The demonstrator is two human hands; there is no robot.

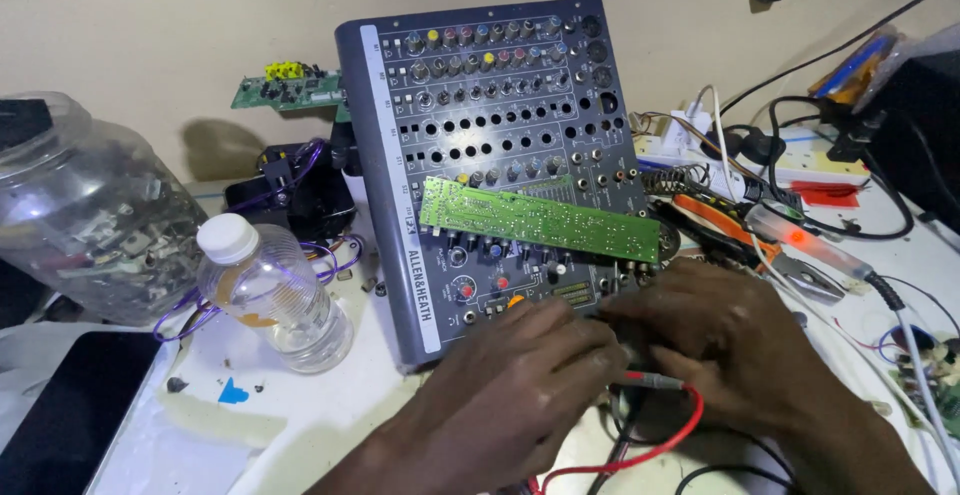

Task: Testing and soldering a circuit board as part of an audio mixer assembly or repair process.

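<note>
At the left of the frame I saw a clear jar (85, 210) of scrap parts and a capped plastic bottle (270, 290) lying on the white surface (330, 410). My left hand (520, 380) reached in from the bottom centre, fingers curled down at the lower edge of the grey audio mixer (490, 145); whether it pinched anything I could not tell. A green circuit board (540, 220) lay across the mixer. My right hand (725, 340) lay beside the left, fingers bent over a red probe lead (670, 425).

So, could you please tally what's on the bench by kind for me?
Mixers: 1
Green circuit boards: 2
Bottles: 1
Clear jars: 1
Dark screens: 1
Soldering irons: 1
Power strips: 1
Hands at the mixer's near edge, left, right: 2
Total: 10
</note>
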